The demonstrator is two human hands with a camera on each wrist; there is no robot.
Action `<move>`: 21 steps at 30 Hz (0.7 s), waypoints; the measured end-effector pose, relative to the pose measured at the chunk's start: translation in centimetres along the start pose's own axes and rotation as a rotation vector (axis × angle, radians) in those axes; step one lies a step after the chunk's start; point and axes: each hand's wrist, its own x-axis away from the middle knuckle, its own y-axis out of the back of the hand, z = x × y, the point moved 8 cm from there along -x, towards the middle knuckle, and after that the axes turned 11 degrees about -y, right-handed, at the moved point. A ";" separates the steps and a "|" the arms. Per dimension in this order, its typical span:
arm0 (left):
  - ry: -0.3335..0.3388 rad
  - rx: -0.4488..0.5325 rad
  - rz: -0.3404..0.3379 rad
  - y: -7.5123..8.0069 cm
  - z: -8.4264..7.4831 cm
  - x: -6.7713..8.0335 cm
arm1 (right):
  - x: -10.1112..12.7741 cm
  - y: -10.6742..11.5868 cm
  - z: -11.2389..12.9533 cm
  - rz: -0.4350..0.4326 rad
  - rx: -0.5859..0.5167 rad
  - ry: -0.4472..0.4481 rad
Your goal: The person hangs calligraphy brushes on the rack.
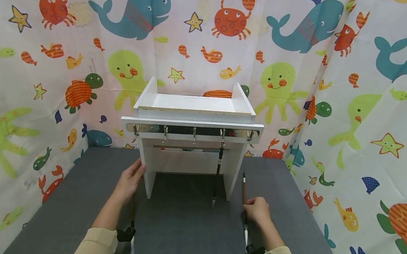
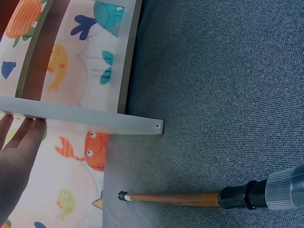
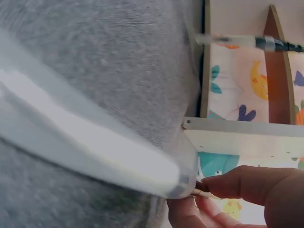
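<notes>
A white shelf rack with a row of metal hooks stands at the table's back. From one hook hangs a calligraphy brush, tip down. To the right of the rack, my right hand pinches a second brush by its brown handle. That brush's pale capped end looms large in the right wrist view. The fingertips of my left hand touch the outer face of the rack's left side panel. A third brush lies on the table beside the left forearm, partly hidden by it in the head view.
A grey cloth covers the table. Behind it and along both sides hangs a curtain printed with sea animals. The rack has an upper tray with raised sides and an open space beneath its hook rail.
</notes>
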 end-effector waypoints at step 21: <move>-0.006 -0.008 -0.005 0.1 0.2 -0.2 | 0.8 1.2 1.2 0.119 -0.488 -0.017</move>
